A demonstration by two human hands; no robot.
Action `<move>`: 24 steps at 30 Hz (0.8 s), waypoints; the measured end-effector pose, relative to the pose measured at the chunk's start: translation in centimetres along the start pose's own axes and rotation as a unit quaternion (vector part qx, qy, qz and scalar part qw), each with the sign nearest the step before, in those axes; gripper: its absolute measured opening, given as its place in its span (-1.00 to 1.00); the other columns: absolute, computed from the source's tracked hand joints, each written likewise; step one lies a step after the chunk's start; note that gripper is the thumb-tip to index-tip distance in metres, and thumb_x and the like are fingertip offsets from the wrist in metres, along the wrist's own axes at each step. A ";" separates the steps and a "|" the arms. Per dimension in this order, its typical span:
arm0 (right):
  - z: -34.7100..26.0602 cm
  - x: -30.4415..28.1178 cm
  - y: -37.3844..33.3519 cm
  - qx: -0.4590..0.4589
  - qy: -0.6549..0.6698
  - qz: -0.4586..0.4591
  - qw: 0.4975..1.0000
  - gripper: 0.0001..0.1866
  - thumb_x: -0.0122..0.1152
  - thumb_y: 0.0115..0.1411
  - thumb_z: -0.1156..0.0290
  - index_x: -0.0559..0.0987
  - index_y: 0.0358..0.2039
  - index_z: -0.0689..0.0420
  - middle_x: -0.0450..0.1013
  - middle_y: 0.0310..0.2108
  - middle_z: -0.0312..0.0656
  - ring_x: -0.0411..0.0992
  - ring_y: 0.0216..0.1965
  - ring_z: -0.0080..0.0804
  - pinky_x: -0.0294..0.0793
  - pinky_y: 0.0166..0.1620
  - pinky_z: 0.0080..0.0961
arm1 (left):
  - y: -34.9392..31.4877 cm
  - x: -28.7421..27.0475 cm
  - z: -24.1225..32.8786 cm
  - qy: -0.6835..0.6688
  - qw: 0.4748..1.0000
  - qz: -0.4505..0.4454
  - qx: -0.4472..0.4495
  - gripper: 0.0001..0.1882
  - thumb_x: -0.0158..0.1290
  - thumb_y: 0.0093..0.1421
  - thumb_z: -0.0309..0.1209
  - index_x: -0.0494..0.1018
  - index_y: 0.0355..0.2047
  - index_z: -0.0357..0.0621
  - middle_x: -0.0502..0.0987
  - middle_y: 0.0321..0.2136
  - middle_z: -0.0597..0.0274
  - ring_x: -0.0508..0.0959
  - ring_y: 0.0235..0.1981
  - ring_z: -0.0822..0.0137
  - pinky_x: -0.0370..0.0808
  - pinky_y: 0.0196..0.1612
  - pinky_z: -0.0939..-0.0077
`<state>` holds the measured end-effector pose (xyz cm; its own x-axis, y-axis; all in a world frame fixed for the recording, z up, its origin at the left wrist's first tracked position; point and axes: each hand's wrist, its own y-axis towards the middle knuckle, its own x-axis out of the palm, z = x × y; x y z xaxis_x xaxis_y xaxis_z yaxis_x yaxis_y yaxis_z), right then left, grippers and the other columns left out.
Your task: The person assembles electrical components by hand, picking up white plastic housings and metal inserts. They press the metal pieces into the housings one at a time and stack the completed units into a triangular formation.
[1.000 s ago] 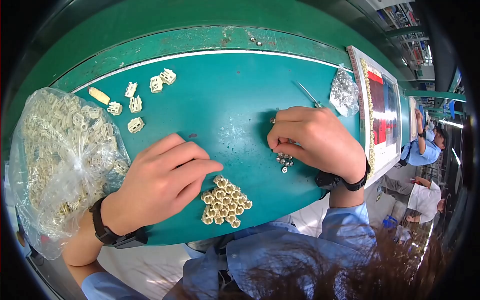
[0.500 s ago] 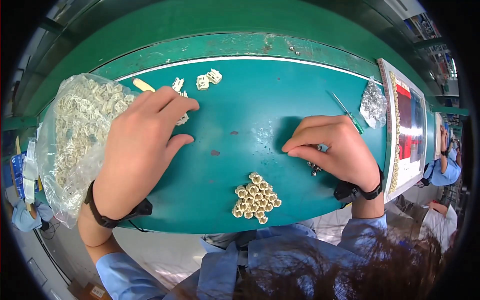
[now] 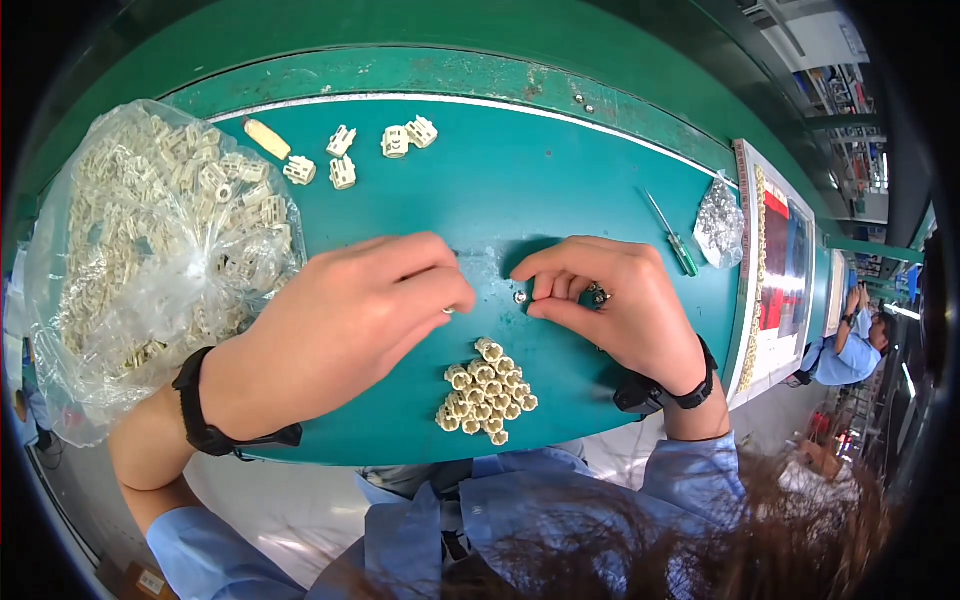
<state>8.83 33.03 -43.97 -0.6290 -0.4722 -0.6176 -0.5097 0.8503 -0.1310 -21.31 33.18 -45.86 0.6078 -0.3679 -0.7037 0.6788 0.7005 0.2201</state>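
My left hand [image 3: 355,310] is over the middle of the table, fingertips pinched on a cream plastic part that they almost wholly hide. Facing it, my right hand [image 3: 625,300] curls its thumb and index finger about a small shiny metal part [image 3: 520,297]. More dark metal pieces [image 3: 598,293] show beside its curled fingers; whether these are held or lie beneath is unclear. Closer to me stands a cluster of cream plastic cylindrical parts [image 3: 487,392], packed side by side with their openings up. Several loose parts of the same kind [image 3: 342,172] lie at the far left.
A large clear bag of cream parts [image 3: 150,240] fills the left side. A yellowish stub [image 3: 266,138] lies beyond it. On the right are a green-handled screwdriver [image 3: 683,255], a small bag of metal pieces [image 3: 720,222] and a white-framed board [image 3: 750,280]. Another person [image 3: 850,345] sits far right.
My left hand has come right and nearer my right hand, its fingers closing. The cream part once by its thumb is gone from the table. A shiny metal part now shows at my right fingertips.
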 end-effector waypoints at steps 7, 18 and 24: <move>0.5 1.3 0.3 0.012 -0.003 0.033 0.999 -0.65 0.61 0.18 0.72 0.85 -0.02 0.20 0.76 -0.23 -0.18 0.72 -0.26 -0.45 0.72 -0.17 -0.49 | -1.1 1.5 -2.2 -0.060 0.998 0.015 0.012 -0.80 0.43 0.26 -0.58 0.74 -0.13 -0.07 0.71 -0.11 0.24 0.76 -0.14 0.10 0.73 -0.10 0.24; 0.7 3.3 0.9 -0.078 -0.114 0.054 0.989 -0.75 0.66 0.22 0.61 0.86 -0.08 0.14 0.68 -0.23 -0.26 0.61 -0.33 -0.47 0.59 -0.32 -0.47 | -1.6 2.1 -3.1 -0.076 0.997 0.015 -0.006 -0.69 0.45 0.21 -0.62 0.74 -0.05 -0.08 0.71 -0.09 0.24 0.75 -0.19 0.17 0.73 -0.18 0.29; 1.0 3.3 0.5 -0.066 -0.082 0.037 0.994 -0.76 0.66 0.23 0.60 0.86 -0.10 0.14 0.66 -0.26 -0.27 0.59 -0.34 -0.49 0.57 -0.32 -0.50 | -1.4 1.6 -3.1 -0.079 0.997 0.005 -0.001 -0.62 0.49 0.17 -0.60 0.75 0.00 -0.10 0.71 -0.08 0.23 0.75 -0.21 0.20 0.73 -0.21 0.33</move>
<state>7.07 32.10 -46.88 -0.5687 -0.3563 -0.7413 -0.5450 0.8383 0.0153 -22.55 33.43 -49.40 0.6725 -0.4522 -0.5859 0.6714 0.7058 0.2259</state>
